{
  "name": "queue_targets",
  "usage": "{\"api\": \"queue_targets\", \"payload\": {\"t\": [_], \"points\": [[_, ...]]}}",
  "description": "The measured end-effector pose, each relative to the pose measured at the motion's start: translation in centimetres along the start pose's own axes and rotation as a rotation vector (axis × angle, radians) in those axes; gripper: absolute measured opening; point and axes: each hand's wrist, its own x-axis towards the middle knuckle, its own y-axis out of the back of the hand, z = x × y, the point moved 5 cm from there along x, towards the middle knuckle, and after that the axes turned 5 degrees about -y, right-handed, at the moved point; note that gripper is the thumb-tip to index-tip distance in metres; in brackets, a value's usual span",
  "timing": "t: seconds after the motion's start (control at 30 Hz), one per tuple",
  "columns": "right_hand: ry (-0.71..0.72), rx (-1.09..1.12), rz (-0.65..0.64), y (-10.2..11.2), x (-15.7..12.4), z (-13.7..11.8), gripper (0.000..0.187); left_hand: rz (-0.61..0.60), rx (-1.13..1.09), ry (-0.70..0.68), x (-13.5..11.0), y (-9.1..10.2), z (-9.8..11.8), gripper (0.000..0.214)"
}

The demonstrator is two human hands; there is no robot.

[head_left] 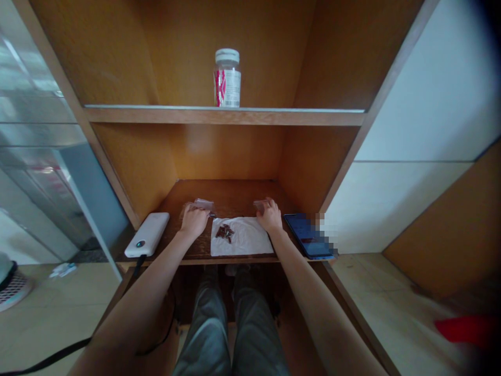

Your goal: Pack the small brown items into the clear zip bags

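On the lower wooden shelf [235,196] lies a white tissue [246,237] with a small heap of dark red capsules [225,233] on its left part. My left hand [193,219] rests left of the tissue, fingers curled on a small clear plastic bag [203,204]. My right hand [270,215] sits at the tissue's far right corner, its fingers closed on another small clear bag [259,204]. A clear pill bottle [227,78] with a white cap and pink label stands on the upper shelf [156,115].
A white power bank [147,234] with a black cable lies at the shelf's left front. A dark phone [309,236] lies at the right front corner. My legs are below the shelf. A red object [465,329] lies on the floor at the right.
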Motion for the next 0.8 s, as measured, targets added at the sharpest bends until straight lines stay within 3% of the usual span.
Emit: {"api": "queue_targets", "payload": {"t": [0.17, 0.33, 0.43, 0.57, 0.67, 0.73, 0.8], "points": [[0.007, 0.026, 0.01, -0.1, 0.0, 0.1, 0.036, -0.006, 0.035, 0.072, 0.1, 0.1, -1.2, 0.013], [0.007, 0.027, 0.015, -0.1, 0.0, 0.2, 0.036, 0.092, -0.083, 0.177, 0.8, 0.9, -2.1, 0.011], [0.013, 0.03, 0.026, -0.1, 0.1, 0.2, 0.036, 0.223, -0.313, 0.255, 1.2, 2.0, -2.4, 0.01], [0.022, 0.047, 0.04, 0.0, 0.1, 0.2, 0.035, 0.566, -0.635, 0.32, 1.0, 4.0, -2.1, 0.021], [0.021, 0.055, 0.043, 0.2, 0.0, 0.1, 0.035, 0.763, -0.928, 0.464, 0.0, 4.5, -2.0, 0.022], [0.019, 0.061, 0.037, 0.3, -0.1, 0.0, 0.036, 0.799, -1.166, 0.567, -0.8, 4.2, -1.8, 0.019], [0.009, 0.062, 0.029, 0.4, -0.2, 0.0, 0.036, 0.735, -1.397, 0.618, -1.4, 3.6, -1.2, 0.017]]}}
